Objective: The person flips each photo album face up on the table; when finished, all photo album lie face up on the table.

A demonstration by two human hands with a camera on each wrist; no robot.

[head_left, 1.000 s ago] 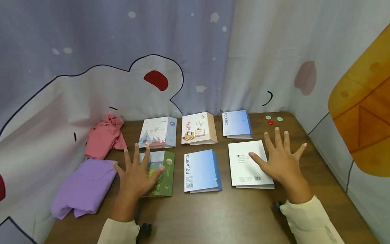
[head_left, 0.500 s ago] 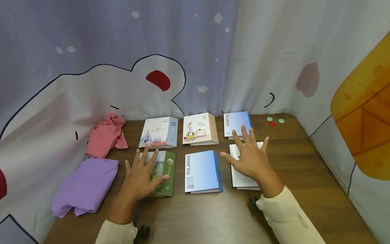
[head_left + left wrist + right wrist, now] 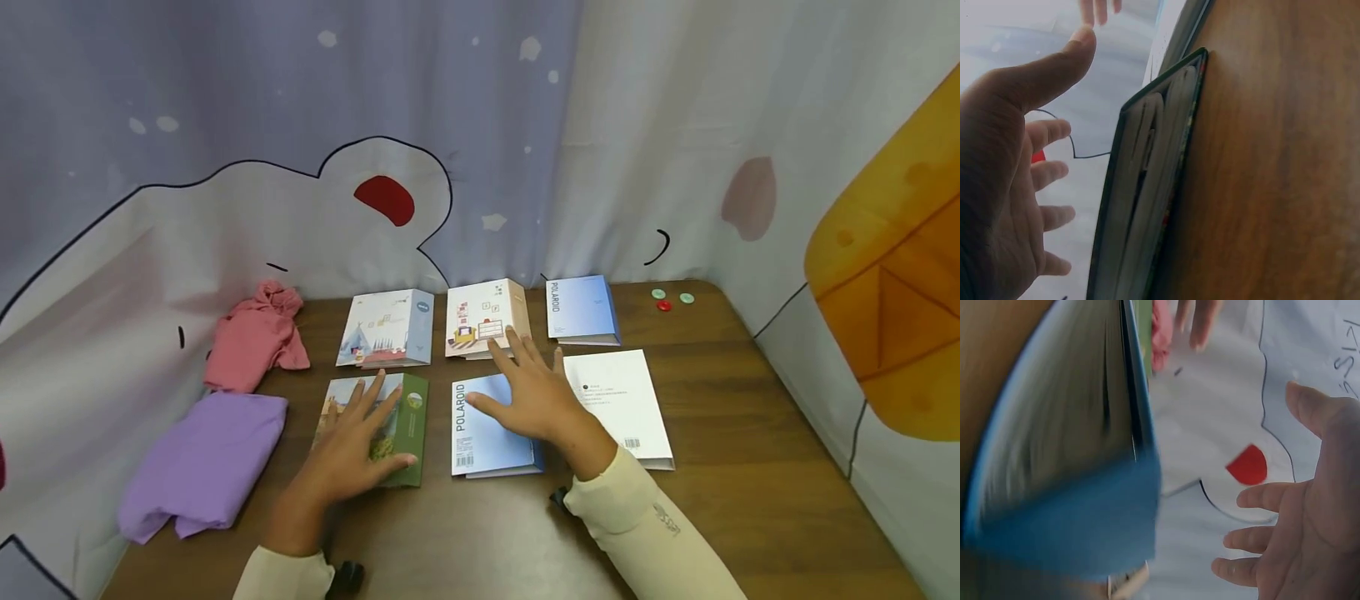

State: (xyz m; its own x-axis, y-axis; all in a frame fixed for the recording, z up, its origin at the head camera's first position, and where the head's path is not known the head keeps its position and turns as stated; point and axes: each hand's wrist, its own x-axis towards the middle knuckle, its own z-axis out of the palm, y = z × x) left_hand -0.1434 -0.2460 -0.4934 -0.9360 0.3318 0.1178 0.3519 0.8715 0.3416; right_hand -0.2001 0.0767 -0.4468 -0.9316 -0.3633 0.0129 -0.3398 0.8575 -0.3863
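My left hand (image 3: pixel 347 454), fingers spread, hovers over the green-spined book (image 3: pixel 408 425). In the left wrist view a gap shows between that hand (image 3: pixel 1016 169) and the thick green book (image 3: pixel 1141 181). My right hand (image 3: pixel 536 396) is spread above the near blue POLAROID album (image 3: pixel 487 446) and covers part of it. The right wrist view shows this hand (image 3: pixel 1310 506) apart from the blue album (image 3: pixel 1085 519), holding nothing. Beside it lies a white book (image 3: pixel 626 408) with small print and a barcode.
Along the back lie a tent-picture book (image 3: pixel 378 325), a cream-spined book (image 3: pixel 483 317) and another blue POLAROID album (image 3: pixel 581 308). Red and green round pieces (image 3: pixel 664 306) sit at the back right. Pink cloth (image 3: pixel 255 342) and folded purple cloth (image 3: pixel 206 462) are at the left.
My right hand has moved left, from over the white book to over the near blue album. The left hand stays above the green-spined book, with only a slight shift. The books have not moved.
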